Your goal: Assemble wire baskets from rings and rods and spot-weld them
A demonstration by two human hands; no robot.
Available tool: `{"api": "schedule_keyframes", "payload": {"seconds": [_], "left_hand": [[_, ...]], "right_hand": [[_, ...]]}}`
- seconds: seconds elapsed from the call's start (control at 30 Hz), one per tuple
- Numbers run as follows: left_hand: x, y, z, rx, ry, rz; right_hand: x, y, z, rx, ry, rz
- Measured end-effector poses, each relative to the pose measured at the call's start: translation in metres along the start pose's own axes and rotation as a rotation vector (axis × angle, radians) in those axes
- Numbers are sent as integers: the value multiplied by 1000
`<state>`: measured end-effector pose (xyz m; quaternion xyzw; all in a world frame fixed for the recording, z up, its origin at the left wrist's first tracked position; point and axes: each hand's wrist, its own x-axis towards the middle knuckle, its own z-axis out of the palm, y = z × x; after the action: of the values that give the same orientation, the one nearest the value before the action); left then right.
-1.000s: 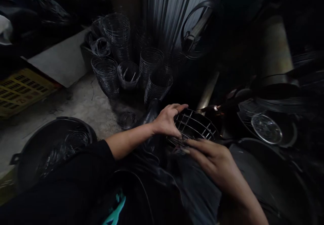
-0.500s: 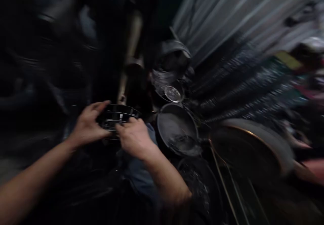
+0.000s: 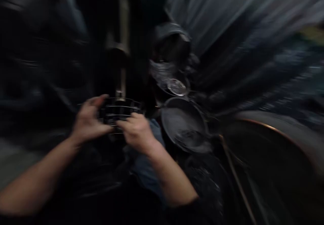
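In the dim, blurred head view, my left hand (image 3: 88, 120) grips the left side of a round dark object with thin shiny metal rings (image 3: 121, 111). Its thumb lies along the near side and its fingers reach round the far side. My right hand (image 3: 138, 132) has its fingertips bent onto the near right edge of the same object. What kind of thing this is, I cannot make out. Just beyond it stands a pale upright bar (image 3: 123, 80), and blue cloth (image 3: 149, 166) shows beneath my right forearm.
To the right sits a dark round pan (image 3: 183, 120) with a murky bottom. Behind it is a container holding clear, shiny round pieces (image 3: 176, 86). A large round vessel with a coppery rim (image 3: 273, 127) fills the right side. Corrugated sheeting (image 3: 215, 12) rises at the back.
The view has shifted, so the large vessel now appears further right and closer. Both hands remain on the ringed object, with the right fingers slightly further right and higher.
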<state>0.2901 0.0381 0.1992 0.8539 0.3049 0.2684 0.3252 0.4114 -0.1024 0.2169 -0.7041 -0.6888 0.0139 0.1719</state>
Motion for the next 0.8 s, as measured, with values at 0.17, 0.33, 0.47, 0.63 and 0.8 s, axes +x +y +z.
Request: {"api": "schedule_keyframes", "payload": {"seconds": [0.17,0.33,0.47,0.63,0.8], "left_hand": [[-6,-5,7,-72,52,55],[-6,-7,4,-88,72,26],[6,-8,3,-146,44,-20],[23,-7,3,-168,-6,-90],[23,-1,0,-193,-20,-107]], "right_hand": [[-5,7,15,87,319,-91],[-1,8,12,80,327,-166],[13,15,5,11,351,-212],[29,25,-2,51,320,-237],[26,24,-8,16,327,-227]]}}
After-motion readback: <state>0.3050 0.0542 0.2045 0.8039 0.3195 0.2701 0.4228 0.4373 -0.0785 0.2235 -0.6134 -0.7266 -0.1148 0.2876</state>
